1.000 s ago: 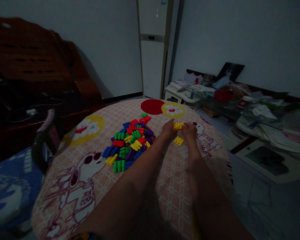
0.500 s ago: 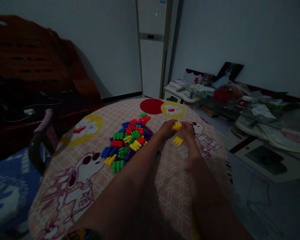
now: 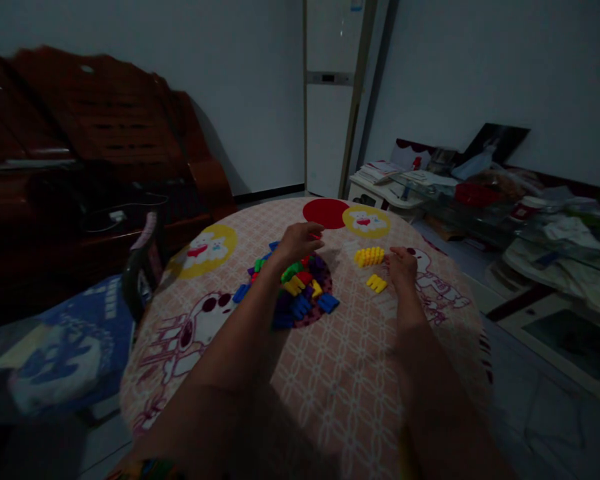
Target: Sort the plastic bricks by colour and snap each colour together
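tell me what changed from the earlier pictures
The left hand let go of the row of yellow blocks and moved left to the mixed-colour block pile. The view swung left. The right hand stayed by the row's right end; contact now is unclear. The loose yellow block stayed put.

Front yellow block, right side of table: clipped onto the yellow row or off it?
Off it. The yellow block lies on the tablecloth, with cloth showing between it and the yellow row.

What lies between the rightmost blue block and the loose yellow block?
In the head view, only patterned tablecloth shows between the blue block and the loose yellow block.
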The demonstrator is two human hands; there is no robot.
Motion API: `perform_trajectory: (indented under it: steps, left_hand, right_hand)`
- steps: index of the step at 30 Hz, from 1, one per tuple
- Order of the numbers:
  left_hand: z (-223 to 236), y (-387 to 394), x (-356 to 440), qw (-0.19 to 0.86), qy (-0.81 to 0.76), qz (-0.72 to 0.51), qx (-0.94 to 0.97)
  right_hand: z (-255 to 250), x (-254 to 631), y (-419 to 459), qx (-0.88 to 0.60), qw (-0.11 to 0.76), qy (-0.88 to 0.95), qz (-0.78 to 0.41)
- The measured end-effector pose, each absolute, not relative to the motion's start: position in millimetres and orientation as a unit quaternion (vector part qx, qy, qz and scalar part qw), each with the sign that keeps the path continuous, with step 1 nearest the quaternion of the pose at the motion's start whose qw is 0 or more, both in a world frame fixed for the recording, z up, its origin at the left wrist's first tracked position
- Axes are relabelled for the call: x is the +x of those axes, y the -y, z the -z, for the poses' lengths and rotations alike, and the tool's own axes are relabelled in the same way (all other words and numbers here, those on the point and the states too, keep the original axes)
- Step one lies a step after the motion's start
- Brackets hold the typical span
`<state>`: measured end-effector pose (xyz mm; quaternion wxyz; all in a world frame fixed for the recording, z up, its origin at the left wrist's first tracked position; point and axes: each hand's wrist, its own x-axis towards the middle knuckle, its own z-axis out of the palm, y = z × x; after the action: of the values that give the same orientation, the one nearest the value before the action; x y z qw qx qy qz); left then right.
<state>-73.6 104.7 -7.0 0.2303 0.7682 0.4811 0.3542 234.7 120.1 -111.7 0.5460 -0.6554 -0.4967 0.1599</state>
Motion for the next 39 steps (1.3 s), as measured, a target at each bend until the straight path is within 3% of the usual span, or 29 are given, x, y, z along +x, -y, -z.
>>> perform_trajectory:
  steps: [5,10,13,21,25,28,32,39]
  left_hand:
    - [-5,-80,-152,0.218,-0.594,-0.193,0.750]
    - [16,-80,-152,0.166,-0.615,-0.067,0.768]
    - [27,-82,-138,0.148,-0.605,-0.080,0.778]
    - [23,-82,-143,0.269,-0.527,-0.259,0.763]
    - [14,-74,-139,0.318,-0.498,-0.180,0.787]
    - [17,-70,-122,0.295,-0.499,-0.120,0.806]
    - [27,-71,-106,0.208,-0.535,-0.120,0.810]
    - [15,-74,-120,0.240,-0.528,-0.170,0.796]
  right_hand:
    - [111,229,-117,-0.675,0.568,0.432,-0.190]
    - [118,233,-120,-0.669,0.566,0.446,-0.182]
    - [120,235,-122,-0.662,0.571,0.448,-0.184]
    - [116,233,-121,-0.674,0.569,0.437,-0.178]
    - [113,233,-119,-0.681,0.560,0.445,-0.159]
    - [112,233,-118,-0.681,0.558,0.450,-0.150]
    - [112,231,-116,-0.673,0.569,0.438,-0.180]
    - [87,221,-105,-0.675,0.597,0.405,-0.155]
